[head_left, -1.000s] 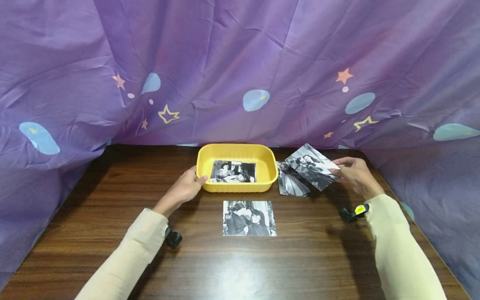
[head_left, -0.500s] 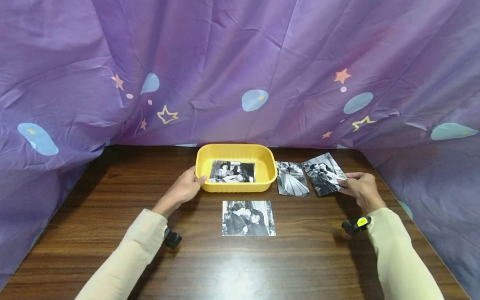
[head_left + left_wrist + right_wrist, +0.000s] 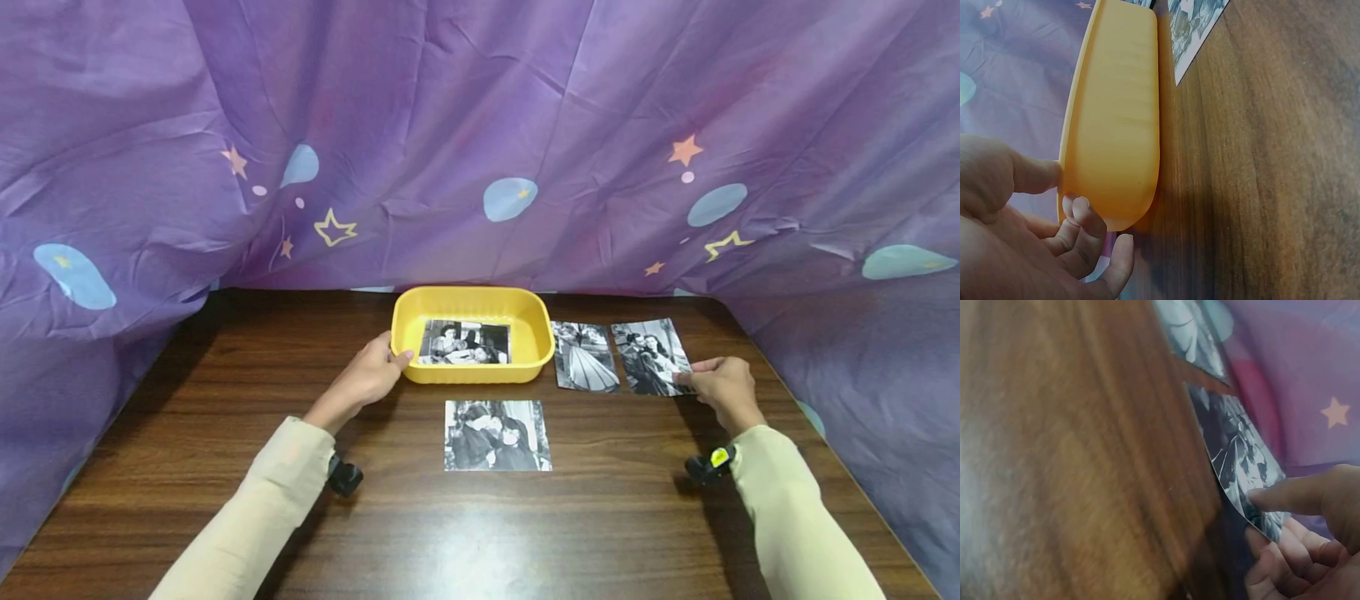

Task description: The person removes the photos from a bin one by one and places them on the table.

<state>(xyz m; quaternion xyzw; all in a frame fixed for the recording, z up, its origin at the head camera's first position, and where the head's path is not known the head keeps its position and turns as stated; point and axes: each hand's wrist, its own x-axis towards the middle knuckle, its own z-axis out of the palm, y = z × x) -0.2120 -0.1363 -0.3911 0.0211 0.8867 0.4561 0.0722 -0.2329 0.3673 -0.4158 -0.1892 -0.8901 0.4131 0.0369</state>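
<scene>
My left hand (image 3: 363, 379) grips the left end of a yellow plastic tray (image 3: 480, 374), thumb over the rim and fingers outside, as the left wrist view shows. Inside the tray lies a black-and-white photo (image 3: 467, 343). To the tray's right is a second photo (image 3: 586, 358), flat on the table. Beside it, my right hand (image 3: 723, 390) pinches the lower right corner of a photo of a couple (image 3: 649, 358). In the right wrist view the thumb lies on top of this photo (image 3: 1238, 456), fingers beneath, and the held edge is slightly lifted.
Another black-and-white photo (image 3: 497, 436) lies on the brown wooden table (image 3: 300, 517) in front of the tray. A purple curtain (image 3: 420, 150) with stars and blobs hangs behind the table and along its sides.
The right hand has moved the couple photo right and down off the neighbouring photo, turning it nearly straight beside that one. The left hand and tray have stayed in place.
</scene>
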